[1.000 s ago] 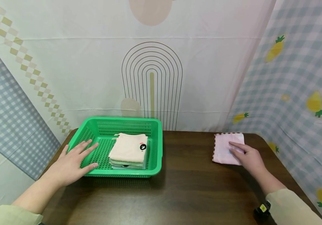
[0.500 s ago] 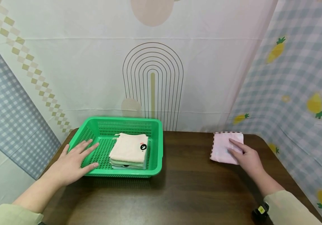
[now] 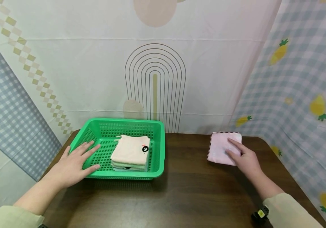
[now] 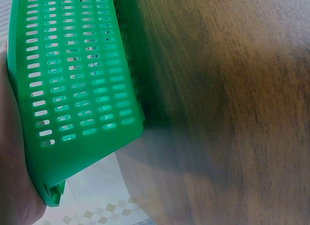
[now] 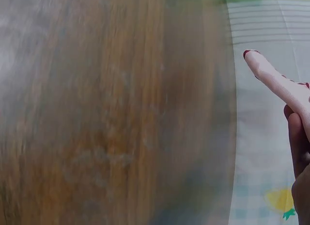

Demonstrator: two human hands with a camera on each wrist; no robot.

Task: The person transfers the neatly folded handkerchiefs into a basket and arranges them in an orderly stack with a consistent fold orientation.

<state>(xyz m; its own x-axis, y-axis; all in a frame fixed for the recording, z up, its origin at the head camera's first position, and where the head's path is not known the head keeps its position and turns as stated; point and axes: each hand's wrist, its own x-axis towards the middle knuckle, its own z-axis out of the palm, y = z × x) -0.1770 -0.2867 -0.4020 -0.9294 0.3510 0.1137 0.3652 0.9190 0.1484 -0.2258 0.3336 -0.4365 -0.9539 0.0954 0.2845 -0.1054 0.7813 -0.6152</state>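
A folded pink towel (image 3: 222, 147) with a dark-and-white striped edge is pinched in my right hand (image 3: 245, 160), with the thumb and index finger on its upper face. In the right wrist view the pink towel (image 5: 278, 82) is seen edge-on, off the wooden surface; the other fingers are underneath. My left hand (image 3: 71, 164) rests on the front left corner of a green plastic basket (image 3: 158, 171), fingers spread and straight. Inside the basket lies a stack of folded towels (image 3: 130, 150), a cream one with a black embroidered motif on top and green and bluish ones below.
The basket stands at the back left of a dark brown wooden table (image 3: 191, 190). A patterned white curtain (image 3: 208, 79) hangs behind the table. Checked fabric with pineapples (image 3: 302, 104) borders the right side.
My right hand has moved a little to the left, carrying the pink towel off its earlier spot. The left hand, basket and towel stack have stayed still.
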